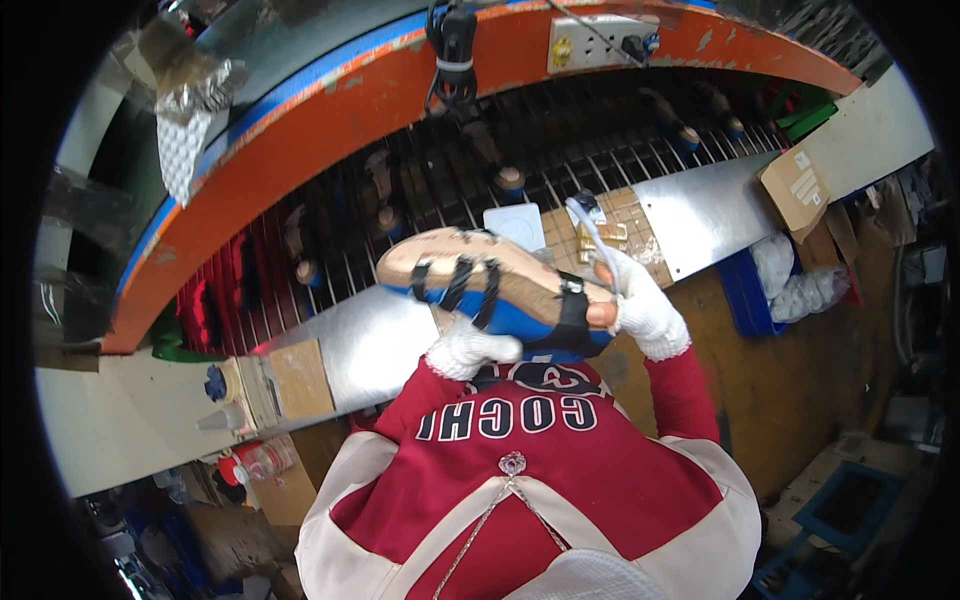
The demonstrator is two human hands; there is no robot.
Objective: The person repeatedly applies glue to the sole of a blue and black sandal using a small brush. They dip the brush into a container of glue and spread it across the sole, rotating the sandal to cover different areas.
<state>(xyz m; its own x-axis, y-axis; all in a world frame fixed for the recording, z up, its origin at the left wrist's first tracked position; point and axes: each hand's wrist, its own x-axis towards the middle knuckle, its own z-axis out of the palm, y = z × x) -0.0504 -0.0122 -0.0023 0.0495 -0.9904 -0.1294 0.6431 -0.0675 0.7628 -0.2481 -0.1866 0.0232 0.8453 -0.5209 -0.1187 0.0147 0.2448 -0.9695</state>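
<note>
In front of my chest I hold a blue shoe last (pixel 535 318) with its beige sole side tilted up. Black straps (pixel 459 283) wrap over its edge onto the sole. My left hand (pixel 468 350), in a white knit glove, supports the last from below near its middle; most of its fingers are hidden. My right hand (pixel 645 305), gloved with bare fingertips, grips the narrower end. A pale, curved tube-like piece (pixel 592 232) rises beside the right fingers; whether they hold it cannot be made out.
Ahead, an orange arched frame (pixel 330 88) spans a wire rack (pixel 430 160) carrying several lasts. A socket strip (pixel 603 44) and a bundled black cable (pixel 454 60) sit on the frame. A metal worktop (pixel 700 215) runs below. At right stands a blue bin (pixel 745 300) with plastic bags.
</note>
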